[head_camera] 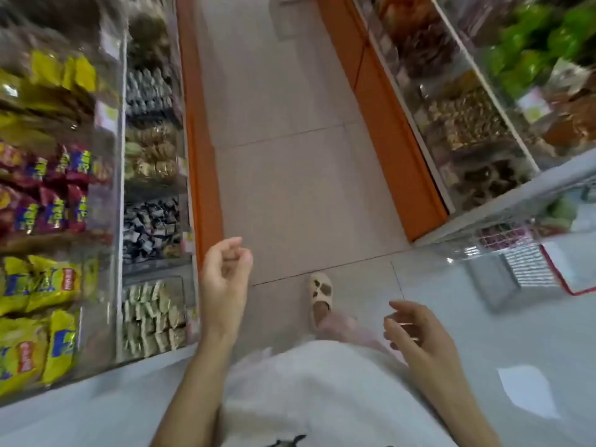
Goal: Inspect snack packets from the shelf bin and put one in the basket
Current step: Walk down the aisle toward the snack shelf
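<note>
At lower centre the left hand [225, 275], fingers loosely curled, and the right hand [416, 340], fingers relaxed, hold nothing, with yellow foil snack packets [38, 285] in the clear-fronted shelf bin [103, 317] at left and the red-rimmed wire basket [529, 269] at right.

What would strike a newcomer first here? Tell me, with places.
The left hand and right hand hang empty over the aisle floor, low in the middle. On the left, yellow packets and red packets crowd clear bins, and green packets shine at top right. A wire basket sits at the right edge.
</note>
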`<state>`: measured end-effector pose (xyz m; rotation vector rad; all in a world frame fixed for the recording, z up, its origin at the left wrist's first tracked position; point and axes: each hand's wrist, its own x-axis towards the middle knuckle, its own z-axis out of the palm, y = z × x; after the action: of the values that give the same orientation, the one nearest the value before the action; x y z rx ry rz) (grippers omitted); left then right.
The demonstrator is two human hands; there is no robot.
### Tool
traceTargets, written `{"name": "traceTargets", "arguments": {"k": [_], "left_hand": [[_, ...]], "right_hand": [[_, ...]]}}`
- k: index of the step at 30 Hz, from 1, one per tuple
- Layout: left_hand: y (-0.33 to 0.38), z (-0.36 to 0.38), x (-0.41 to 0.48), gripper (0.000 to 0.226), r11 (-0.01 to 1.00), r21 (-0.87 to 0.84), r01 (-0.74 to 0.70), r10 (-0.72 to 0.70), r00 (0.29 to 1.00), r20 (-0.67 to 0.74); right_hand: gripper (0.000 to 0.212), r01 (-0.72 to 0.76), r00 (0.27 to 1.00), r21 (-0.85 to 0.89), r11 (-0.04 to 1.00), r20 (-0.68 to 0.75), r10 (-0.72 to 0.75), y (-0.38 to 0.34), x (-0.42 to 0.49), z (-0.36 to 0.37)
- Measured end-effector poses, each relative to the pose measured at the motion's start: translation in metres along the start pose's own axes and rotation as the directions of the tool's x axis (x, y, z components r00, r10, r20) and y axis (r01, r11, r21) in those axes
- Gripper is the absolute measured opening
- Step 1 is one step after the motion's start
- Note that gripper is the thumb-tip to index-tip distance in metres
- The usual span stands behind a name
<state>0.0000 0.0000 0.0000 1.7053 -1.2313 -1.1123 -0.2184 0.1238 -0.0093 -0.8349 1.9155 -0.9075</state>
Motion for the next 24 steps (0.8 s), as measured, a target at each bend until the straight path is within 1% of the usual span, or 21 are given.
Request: {"name": "traceTargets", "arguments": {"k": [3,5,8,10,13,16,19,22,24], "left_hand": [[0.03,0.019,0.057,0.019,0.999,-0.043,-0.028,0.028,0.999,-0.018],[0.05,0.027,0.089,0.02,0.997,-0.076,-0.029,0.028,0.999,-0.019],[0.067,0.032,0.134,0.025,0.997,-0.072,-0.003,0.0,0.999,-0.047],[0.076,0.039,0.175,0.028,0.996,-0.083,0.015,-0.023,0.995,-0.092],[0.095,0.059,0.261,0.032,0.993,-0.115,0.024,-0.04,0.989,-0.142],[0.129,0.076,0.364,0.03,0.993,-0.12,0.004,-0.018,0.992,-0.121],[0.173,0.094,0.47,0.025,0.994,-0.108,-0.028,0.016,0.994,-0.106],[0.216,0.119,0.574,0.024,0.995,-0.083,-0.051,0.046,0.997,-0.061],[0.239,0.138,0.643,0.022,0.994,-0.076,-0.072,0.07,0.997,-0.038]], "right_hand": [[0.025,0.053,0.998,0.0,0.999,0.046,-0.053,-0.042,0.084,-0.002],[0.022,0.059,0.996,0.022,0.998,0.071,-0.06,-0.08,0.147,0.001],[0.023,0.097,0.992,0.044,0.994,0.072,-0.1,-0.134,0.236,0.012],[0.024,0.132,0.988,0.029,0.991,0.074,-0.133,-0.171,0.295,0.024],[0.025,0.142,0.985,0.026,0.99,0.098,-0.144,-0.221,0.384,0.047],[0.021,0.146,0.984,0.034,0.989,0.099,-0.149,-0.269,0.462,0.067],[0.025,0.111,0.984,0.013,0.994,0.138,-0.112,-0.309,0.522,0.079],[0.032,0.016,0.996,0.022,1.0,0.09,-0.018,-0.335,0.574,0.082],[0.031,-0.021,0.998,0.021,1.0,0.053,0.02,-0.352,0.616,0.083]]}}
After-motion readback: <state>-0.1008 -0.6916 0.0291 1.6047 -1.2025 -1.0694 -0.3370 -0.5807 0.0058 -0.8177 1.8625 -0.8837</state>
